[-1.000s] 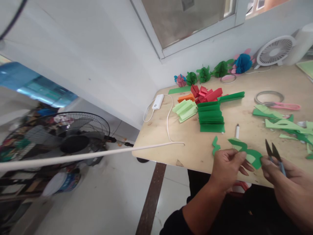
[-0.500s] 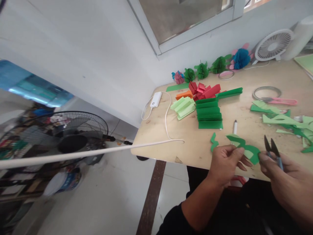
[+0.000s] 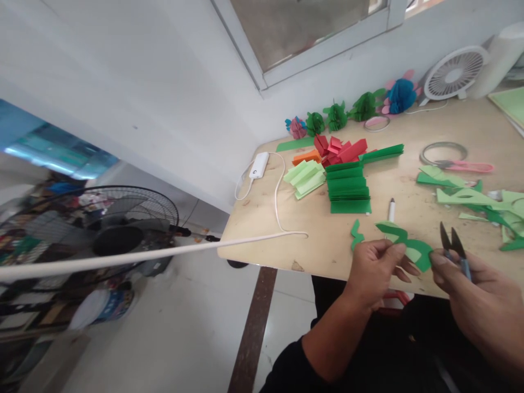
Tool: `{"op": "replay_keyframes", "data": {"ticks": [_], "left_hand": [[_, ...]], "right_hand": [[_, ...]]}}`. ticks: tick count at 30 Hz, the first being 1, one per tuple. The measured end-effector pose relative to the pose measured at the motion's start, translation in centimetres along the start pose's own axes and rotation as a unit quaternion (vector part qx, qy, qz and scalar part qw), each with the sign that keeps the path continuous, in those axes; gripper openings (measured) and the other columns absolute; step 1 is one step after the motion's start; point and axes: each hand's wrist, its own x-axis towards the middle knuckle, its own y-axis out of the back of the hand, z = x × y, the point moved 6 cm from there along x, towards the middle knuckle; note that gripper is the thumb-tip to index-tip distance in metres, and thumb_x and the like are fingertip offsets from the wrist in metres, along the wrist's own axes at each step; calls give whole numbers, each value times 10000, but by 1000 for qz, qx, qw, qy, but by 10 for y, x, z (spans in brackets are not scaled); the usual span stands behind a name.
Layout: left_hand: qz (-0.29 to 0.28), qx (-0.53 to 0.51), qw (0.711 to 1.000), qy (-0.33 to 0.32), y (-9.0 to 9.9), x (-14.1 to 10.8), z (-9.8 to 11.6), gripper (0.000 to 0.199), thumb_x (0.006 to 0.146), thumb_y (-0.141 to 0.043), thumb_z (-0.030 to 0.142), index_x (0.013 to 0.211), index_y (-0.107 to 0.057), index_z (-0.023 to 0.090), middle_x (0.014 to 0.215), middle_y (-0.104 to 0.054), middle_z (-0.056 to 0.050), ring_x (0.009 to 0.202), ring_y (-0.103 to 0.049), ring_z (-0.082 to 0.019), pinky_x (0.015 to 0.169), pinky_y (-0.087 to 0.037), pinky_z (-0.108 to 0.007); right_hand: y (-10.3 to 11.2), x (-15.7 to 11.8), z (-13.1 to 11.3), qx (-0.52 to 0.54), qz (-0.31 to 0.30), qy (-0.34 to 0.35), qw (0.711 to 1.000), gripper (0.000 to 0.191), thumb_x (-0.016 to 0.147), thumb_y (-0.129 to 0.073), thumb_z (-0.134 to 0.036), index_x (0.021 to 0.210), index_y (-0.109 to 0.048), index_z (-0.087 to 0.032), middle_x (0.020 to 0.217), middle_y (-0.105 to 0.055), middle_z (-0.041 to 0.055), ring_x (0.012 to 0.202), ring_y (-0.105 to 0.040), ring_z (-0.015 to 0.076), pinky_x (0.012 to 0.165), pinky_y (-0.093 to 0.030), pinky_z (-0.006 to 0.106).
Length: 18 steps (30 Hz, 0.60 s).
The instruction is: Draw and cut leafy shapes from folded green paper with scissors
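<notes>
Between thumb and fingers, my left hand [image 3: 372, 270] pinches a curvy green paper cutout [image 3: 421, 251] with light and dark green parts, over the table's front edge. My right hand [image 3: 478, 289] is closed around a pair of small snips [image 3: 453, 245], their dark blades parted and pointing away from me. The right thumb and fingertip touch or nearly touch the cutout's right end. A small wavy green paper piece [image 3: 357, 236] lies just left of my left hand. Behind the cutout rests a white pen [image 3: 392, 209] with a dark tip.
Folded dark green paper [image 3: 347, 188], light green folded paper [image 3: 305, 177] and red folded paper [image 3: 341, 151] lie mid-table. Green scraps [image 3: 470, 199] and pink-handled scissors [image 3: 470, 166] are at right. Paper figures [image 3: 338, 117] and a small fan [image 3: 454, 73] line the wall. A white cable [image 3: 184, 248] crosses left.
The view has shifted slightly, so everything on the table sits a little further left and up. Both hands keep their hold on the paper cutout and the snips.
</notes>
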Motion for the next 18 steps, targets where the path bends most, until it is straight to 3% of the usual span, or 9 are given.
{"op": "replay_keyframes", "data": {"ticks": [18], "left_hand": [[-9,-6,1000,-14,2,3,0,560,679,-776,676,631,-634,137,558,-634,-27,504,-563,-96,533,-435,-221]], "right_hand": [[-2,0,-3,42,-16,9,999,433,599,-666,-714,567,-656,-282,497,-592,12,486,-504,224,450,-362,341]]}}
